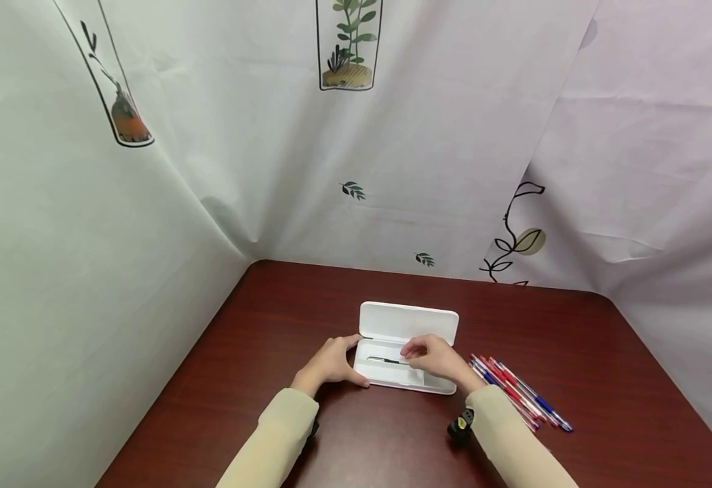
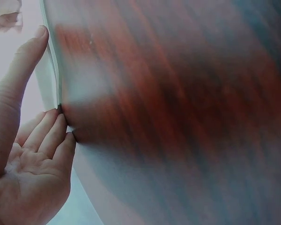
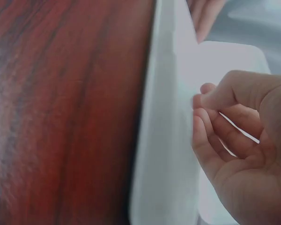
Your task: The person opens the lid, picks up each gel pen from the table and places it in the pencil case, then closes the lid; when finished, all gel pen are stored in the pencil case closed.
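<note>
My sleeves (image 1: pixel 505 427) are cream, the case (image 1: pixel 407 320) white, pens (image 1: pixel 515 388) red and blue, table (image 1: pixel 380 440) streaked reddish-brown, backdrop (image 1: pixel 453 149) plant-printed white.

From my distant seat, the case (image 1: pixel 386 324) looks like smooth matt plastic. The tabletop (image 1: pixel 380 437) reads as grained wood (solid or veneer, I cannot tell from here), polished enough to throw back pale light. I see pens (image 1: pixel 517 388) in clear plastic, creased cloth hangings (image 1: pixel 240 135) with a dull finish, and matt cloth sleeves (image 1: pixel 273 430).
</note>
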The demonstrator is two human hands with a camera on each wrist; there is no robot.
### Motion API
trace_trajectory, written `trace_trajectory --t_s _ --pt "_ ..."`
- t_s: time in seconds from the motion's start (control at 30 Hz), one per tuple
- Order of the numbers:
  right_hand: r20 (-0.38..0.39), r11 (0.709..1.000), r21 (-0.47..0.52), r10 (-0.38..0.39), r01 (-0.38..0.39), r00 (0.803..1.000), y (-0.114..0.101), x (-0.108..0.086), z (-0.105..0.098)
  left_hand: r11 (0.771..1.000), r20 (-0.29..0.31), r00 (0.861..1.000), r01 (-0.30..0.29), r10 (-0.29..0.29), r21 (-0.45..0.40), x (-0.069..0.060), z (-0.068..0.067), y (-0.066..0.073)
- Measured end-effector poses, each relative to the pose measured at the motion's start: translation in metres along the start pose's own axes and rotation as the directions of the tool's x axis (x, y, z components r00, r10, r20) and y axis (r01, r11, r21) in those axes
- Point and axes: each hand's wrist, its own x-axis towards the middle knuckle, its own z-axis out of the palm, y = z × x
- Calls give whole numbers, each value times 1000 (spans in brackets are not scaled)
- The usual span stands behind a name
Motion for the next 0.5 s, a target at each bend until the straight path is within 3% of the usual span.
trace_trajectory --t_s 0.23,0.5 --pt "-66 999 34 -11 13 998 -3 -18 -24 1000 -3 1000 -9 9 -14 0 2 0" --pt "-140 991 110 93 -78 986 7 -34 -43 1000 -13 1000 -5 5 -14 1 1 -1"
